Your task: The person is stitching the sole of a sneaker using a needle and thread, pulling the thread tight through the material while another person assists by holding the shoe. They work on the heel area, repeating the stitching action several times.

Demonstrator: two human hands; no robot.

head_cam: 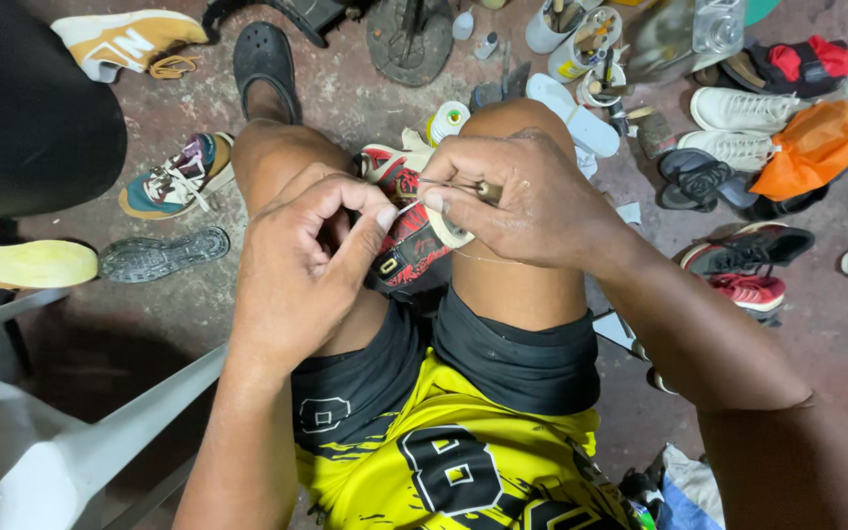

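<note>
So we've got our right hand [527, 201] closed around a small awl [473, 188] with a wooden handle, its thin metal tip pointing left across the edge of the shoe. Our left hand [301, 265] is curled in tight, thumb and fingertips pinched together right at the shoe's edge; we can't tell what it pinches, it's too small to make out. A fine thread [488, 260] trails out under the right hand.

The red and black shoe [406, 221] sits wedged between our bare knees, held there above the floor, both hands touching it.

Further out on the concrete floor [345, 88] it's a proper mess: a black clog [265, 57] on our foot just past the left knee, a colourful sneaker [177, 175] and a loose grey sole [164, 253] to the left, a spool of white thread [447, 120] just beyond the shoe. On the right we've got white sneakers [738, 123], an orange bag [815, 147] and a red sneaker [750, 291]. Some cups of tools [581, 44] stand up top.
</note>
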